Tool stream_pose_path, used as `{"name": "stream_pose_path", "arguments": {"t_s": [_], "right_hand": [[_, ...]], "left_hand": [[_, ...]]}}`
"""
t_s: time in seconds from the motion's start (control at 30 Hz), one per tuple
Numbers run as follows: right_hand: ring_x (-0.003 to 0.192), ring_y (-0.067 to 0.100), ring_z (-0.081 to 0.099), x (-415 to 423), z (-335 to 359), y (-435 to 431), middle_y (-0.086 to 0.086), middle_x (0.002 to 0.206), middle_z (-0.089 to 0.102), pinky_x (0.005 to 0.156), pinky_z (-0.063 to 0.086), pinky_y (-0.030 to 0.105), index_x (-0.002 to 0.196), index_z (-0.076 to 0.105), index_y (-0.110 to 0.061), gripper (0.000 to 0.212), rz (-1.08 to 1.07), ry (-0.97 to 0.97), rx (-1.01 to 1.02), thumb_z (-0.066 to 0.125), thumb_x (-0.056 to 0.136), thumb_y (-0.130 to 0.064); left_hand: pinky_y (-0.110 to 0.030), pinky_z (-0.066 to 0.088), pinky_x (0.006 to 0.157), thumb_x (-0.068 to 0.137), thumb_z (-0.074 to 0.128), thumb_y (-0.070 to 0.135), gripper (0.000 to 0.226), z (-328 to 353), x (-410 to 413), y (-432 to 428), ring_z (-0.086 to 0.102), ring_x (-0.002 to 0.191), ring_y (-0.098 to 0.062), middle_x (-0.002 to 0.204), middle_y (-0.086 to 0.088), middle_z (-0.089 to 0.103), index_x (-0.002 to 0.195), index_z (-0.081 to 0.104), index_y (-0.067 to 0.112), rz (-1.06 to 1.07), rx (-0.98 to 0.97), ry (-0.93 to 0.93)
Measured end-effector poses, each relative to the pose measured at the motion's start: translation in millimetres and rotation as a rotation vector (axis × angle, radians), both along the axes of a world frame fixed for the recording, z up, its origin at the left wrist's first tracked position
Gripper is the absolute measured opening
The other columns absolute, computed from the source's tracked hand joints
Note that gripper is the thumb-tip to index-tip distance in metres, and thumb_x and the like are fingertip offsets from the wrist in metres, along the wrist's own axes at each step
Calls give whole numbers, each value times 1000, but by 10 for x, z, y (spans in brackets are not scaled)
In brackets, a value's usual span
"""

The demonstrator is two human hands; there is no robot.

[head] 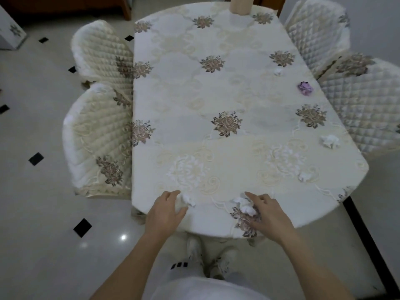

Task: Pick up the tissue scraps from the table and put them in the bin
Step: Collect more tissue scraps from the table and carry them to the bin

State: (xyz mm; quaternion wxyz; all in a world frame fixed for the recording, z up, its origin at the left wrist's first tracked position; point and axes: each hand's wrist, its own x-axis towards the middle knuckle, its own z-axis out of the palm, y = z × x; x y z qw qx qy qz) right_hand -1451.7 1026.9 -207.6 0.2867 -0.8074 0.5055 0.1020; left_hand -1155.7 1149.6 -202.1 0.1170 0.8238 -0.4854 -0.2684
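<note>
White, crumpled tissue scraps lie scattered over the table (194, 94), which wears a cream cloth with brown flower sprays. The near-left scrap (188, 200) and the larger near-right scrap (243, 206) sit close to the table's near edge, the latter partly over a flower spray. A third scrap (305, 176) lies toward the near right corner, a fourth scrap (330, 141) close to the right edge, and a small far scrap (278, 71) farther back on the right. A purple wad (305, 88) rests between those last two (its material cannot be told).

Both bare forearms reach forward from the bottom of the view, palms down over the near edge. The left hand (164, 211) has its fingers straight and its thumb spread, the near-left scrap lying just beside it in the gap between forefinger and thumb; contact cannot be told. The right hand (268, 213) has forefinger and thumb wide apart on either side of the near-right scrap, the other fingers loosely bent at its edge, not closed on it.

Quilted chairs (101, 126) stand along both sides.
</note>
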Motion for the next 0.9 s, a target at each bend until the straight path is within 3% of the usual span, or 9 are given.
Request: {"name": "stream_pose_path", "arguments": {"t_s": [0.17, 0.33, 0.47, 0.6, 0.73, 0.9], "right_hand": [[108, 22, 51, 140, 38, -161, -2, 124, 48, 79, 48, 36, 150, 25, -47, 69, 197, 76, -73, 56, 92, -30], [101, 18, 51, 230, -24, -173, -7, 110, 54, 75, 37, 33, 141, 43, -48, 52, 207, 126, -143, 55, 92, -36], [97, 19, 54, 207, -98, -95, -7, 101, 59, 74, 37, 32, 131, 58, -41, 43, 131, 50, -130, 63, 88, -43], [86, 24, 60, 194, -162, 87, -3, 88, 63, 66, 34, 31, 116, 71, -30, 29, 18, -68, -204, 70, 88, -34], [87, 26, 59, 221, -187, 222, 0, 91, 62, 68, 43, 37, 118, 66, -25, 26, -114, -112, -173, 65, 92, -30], [90, 26, 58, 223, -181, 287, 3, 100, 67, 76, 46, 39, 115, 64, -18, 28, -237, -95, -172, 60, 95, -37]], "left_hand": [[-38, 52, 83, 88, 63, 49, 55, -117, -24, -139, 56, 110, -22, 124, 0, 56, 136, 52, 23, -65, -9, -74], [-33, 51, 72, 88, 62, 48, 39, -151, 21, -200, 59, 98, -17, 110, 5, 57, 122, 58, 28, -143, -15, -119], [-33, 52, 66, 87, 66, 43, 33, -156, 3, -212, 60, 93, -17, 106, 5, 59, 114, 63, 25, -186, -55, -108], [-34, 52, 58, 85, 72, 35, 24, -179, -32, -227, 62, 84, -18, 101, 6, 64, 104, 69, 21, -246, -96, -125], [-33, 51, 50, 77, 81, 22, 19, -222, -55, -240, 63, 72, -21, 89, 1, 67, 93, 73, 15, -279, -158, -120], [-37, 53, 56, 80, 78, 9, 23, -284, -75, -211, 63, 75, -25, 89, -9, 67, 101, 72, 3, -281, -198, -57]]}}
